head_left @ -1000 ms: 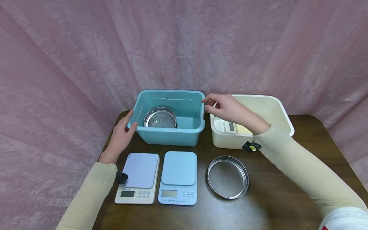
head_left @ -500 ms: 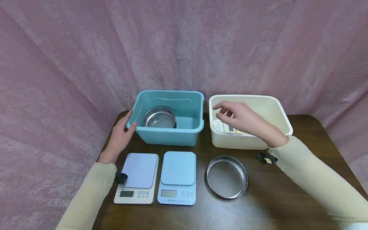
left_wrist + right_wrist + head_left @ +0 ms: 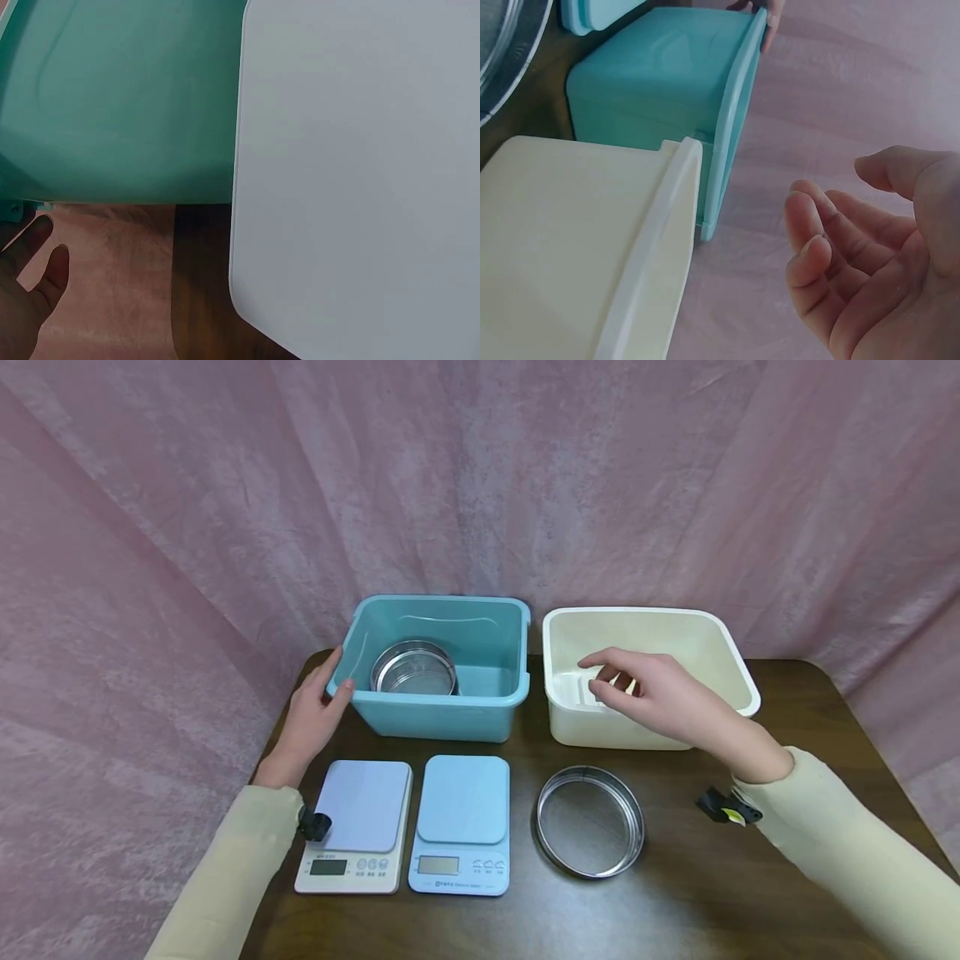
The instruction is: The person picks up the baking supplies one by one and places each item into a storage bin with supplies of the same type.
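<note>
My left hand [image 3: 309, 722] rests at the left end of the blue bin [image 3: 431, 722], its thumb and fingers spread by the rim. Inside that bin, towards its left, lies a round metal sieve [image 3: 414, 675]. Over the cream bin [image 3: 592, 731] hovers my right hand [image 3: 652, 689], fingers loosely bent and thumb apart from them. The right wrist view shows nothing in that hand's palm [image 3: 877, 262]. Part of a whitish item [image 3: 581, 689] shows inside the cream bin, mostly hidden behind the right hand.
In front of the bins stand a kitchen scale with a lavender platform [image 3: 362, 806], a light-blue scale [image 3: 462, 802] and a second round sieve [image 3: 589, 827], side by side on the brown wooden table [image 3: 555, 918]. A pink curtain [image 3: 480, 485] hangs behind.
My right hand has moved from beside the blue bin's right rim, rightward and nearer to me, over the cream bin. The left hand stays at the blue bin.
</note>
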### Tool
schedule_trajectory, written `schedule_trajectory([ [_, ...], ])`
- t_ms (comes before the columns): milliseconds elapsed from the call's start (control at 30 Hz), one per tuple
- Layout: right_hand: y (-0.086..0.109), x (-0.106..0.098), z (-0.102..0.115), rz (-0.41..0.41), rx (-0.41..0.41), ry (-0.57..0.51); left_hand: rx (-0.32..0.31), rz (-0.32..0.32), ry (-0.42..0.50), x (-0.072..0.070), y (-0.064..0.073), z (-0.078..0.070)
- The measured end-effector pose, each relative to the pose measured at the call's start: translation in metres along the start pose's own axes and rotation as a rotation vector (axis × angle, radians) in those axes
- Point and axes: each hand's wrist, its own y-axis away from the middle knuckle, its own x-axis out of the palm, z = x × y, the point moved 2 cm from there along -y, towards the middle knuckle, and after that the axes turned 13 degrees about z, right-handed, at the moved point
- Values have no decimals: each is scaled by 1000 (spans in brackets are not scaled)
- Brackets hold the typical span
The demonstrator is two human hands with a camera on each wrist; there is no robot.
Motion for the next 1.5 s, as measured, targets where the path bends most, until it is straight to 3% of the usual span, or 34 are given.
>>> schedule_trajectory([
  [333,28,10,-4,-46,-68,19,12,-10,-4,-1,0,-1],
  [867,75,43,-23,-109,-63,-1,5,-11,1,-1,3,-2],
  [1500,105,97,-66,-126,91,-121,18,-18,15,1,1,2],
])
